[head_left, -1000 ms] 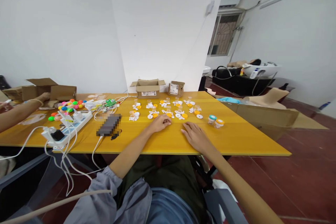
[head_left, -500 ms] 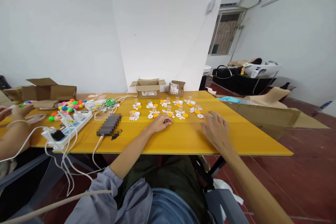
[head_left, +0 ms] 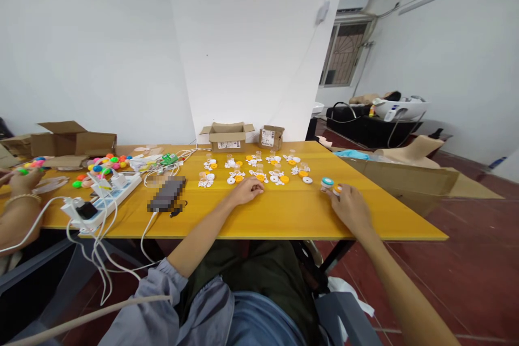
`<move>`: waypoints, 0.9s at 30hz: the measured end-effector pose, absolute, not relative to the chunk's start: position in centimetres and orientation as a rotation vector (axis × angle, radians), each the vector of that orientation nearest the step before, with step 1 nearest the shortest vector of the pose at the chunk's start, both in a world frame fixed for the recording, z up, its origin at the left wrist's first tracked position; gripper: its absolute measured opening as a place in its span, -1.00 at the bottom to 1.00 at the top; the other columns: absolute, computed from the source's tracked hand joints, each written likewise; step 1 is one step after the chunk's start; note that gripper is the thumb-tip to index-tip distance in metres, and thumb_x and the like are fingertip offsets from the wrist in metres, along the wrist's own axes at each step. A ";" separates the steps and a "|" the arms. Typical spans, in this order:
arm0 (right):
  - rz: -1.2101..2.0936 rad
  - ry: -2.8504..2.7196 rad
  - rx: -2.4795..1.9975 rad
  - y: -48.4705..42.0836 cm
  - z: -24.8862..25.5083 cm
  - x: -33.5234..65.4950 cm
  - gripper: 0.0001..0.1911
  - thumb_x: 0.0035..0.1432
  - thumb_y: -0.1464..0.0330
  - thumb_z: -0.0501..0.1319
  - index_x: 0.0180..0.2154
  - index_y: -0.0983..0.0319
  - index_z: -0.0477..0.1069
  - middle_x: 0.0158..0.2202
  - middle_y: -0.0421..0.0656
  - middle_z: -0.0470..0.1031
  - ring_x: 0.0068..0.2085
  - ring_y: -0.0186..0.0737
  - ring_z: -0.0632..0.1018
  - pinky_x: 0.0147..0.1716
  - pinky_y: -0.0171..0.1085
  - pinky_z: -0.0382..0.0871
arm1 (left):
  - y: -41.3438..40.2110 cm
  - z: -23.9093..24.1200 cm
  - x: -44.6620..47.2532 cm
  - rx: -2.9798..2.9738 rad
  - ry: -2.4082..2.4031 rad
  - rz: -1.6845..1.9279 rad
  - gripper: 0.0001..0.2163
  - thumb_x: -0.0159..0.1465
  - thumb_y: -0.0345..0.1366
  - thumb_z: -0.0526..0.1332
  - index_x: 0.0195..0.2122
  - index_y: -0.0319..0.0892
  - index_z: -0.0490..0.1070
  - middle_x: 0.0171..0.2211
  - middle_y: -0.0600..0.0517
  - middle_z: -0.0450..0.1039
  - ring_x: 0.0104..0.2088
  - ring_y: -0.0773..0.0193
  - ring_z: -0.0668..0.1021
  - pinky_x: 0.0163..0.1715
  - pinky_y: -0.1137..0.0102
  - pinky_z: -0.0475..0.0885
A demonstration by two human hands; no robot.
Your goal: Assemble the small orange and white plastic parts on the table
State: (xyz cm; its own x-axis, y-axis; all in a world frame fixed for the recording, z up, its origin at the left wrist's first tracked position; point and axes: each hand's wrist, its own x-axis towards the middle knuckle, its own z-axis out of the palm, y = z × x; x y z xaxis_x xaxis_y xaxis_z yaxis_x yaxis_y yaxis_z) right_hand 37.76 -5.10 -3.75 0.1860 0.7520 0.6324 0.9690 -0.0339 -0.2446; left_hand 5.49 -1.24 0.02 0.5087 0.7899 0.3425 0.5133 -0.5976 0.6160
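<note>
Resting on the wooden table (head_left: 267,215), my left hand (head_left: 247,191) has its fingers curled loosely inward, and no object shows in them. My right hand (head_left: 353,208) is farther right, with its fingers closed on a small orange-topped container (head_left: 337,190), partly hidden by the fingers. Just left of it stands a small clear container with a teal lid (head_left: 326,184). Beyond my left hand lie several groups of clear cups, white cut-out pieces and round lids, among them an orange lid (head_left: 284,179) and a white lid (head_left: 307,180).
Two cardboard boxes, one open (head_left: 227,138) and one smaller (head_left: 271,137), stand against the wall. On the left are a pixelated dark device (head_left: 167,193), a power strip (head_left: 109,203) with cables, and colourful balls (head_left: 109,162). A co-worker's hand (head_left: 24,181) is at far left.
My right hand has moved right and its fingers have closed around the orange-topped container. The teal-lidded container, mostly covered before, now shows. My left hand stays put.
</note>
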 end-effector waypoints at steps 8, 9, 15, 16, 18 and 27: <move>-0.363 -1.772 -1.731 -7.2 -4.0 35.2 -0.66 0.28 0.26 0.08 0.03 0.22 0.39 -0.15 0.08 0.52 -0.13 0.09 0.54 -0.19 -0.08 0.43 | -1.3 0.1 5.4 2.317 1.054 0.871 -0.91 0.26 -0.33 0.23 -0.33 -0.16 0.54 -0.35 0.03 0.45 -0.37 0.30 0.47 -0.26 0.39 0.40; -0.333 -1.804 -1.683 -7.2 -4.0 34.4 -0.65 0.28 0.26 0.07 0.05 0.21 0.38 -0.11 0.07 0.52 -0.12 0.08 0.54 -0.18 -0.09 0.44 | -1.4 0.2 5.5 2.322 1.047 0.869 -0.90 0.27 -0.31 0.23 -0.33 -0.16 0.54 -0.35 0.03 0.45 -0.37 0.30 0.46 -0.26 0.39 0.40; -0.110 -2.042 -1.454 -7.0 -3.6 26.8 -0.58 0.29 0.31 0.08 0.16 0.19 0.31 -0.06 0.03 0.50 -0.08 0.03 0.56 -0.13 -0.11 0.46 | -2.3 0.8 5.7 2.307 0.974 0.856 -0.76 0.30 -0.11 0.22 -0.25 -0.18 0.54 -0.38 0.03 0.47 -0.38 0.30 0.45 -0.31 0.41 0.37; -0.069 -2.076 -1.426 -6.8 -3.4 25.4 -0.56 0.28 0.34 0.09 0.18 0.19 0.29 -0.04 0.04 0.50 -0.07 0.03 0.56 -0.13 -0.12 0.46 | -2.4 0.9 5.7 2.298 0.960 0.851 -0.74 0.29 -0.08 0.23 -0.23 -0.18 0.54 -0.37 0.03 0.48 -0.38 0.30 0.45 -0.32 0.42 0.37; 0.012 -2.111 -1.390 -6.3 -3.1 23.1 -0.50 0.27 0.38 0.08 0.24 0.20 0.22 0.01 0.06 0.48 -0.06 0.01 0.56 -0.12 -0.13 0.46 | -2.5 0.9 5.7 2.289 0.939 0.839 -0.71 0.28 -0.05 0.23 -0.22 -0.19 0.53 -0.38 0.03 0.49 -0.38 0.30 0.44 -0.34 0.42 0.37; 0.431 -1.924 -1.313 -4.3 -2.3 22.1 -0.19 0.11 0.41 0.22 0.34 0.19 -0.05 -0.12 -0.06 0.58 -0.15 -0.05 0.61 -0.14 -0.12 0.47 | -2.4 1.0 5.8 2.260 0.906 0.916 -0.70 0.25 -0.03 0.24 -0.31 -0.21 0.50 -0.40 0.04 0.47 -0.37 0.29 0.44 -0.34 0.42 0.35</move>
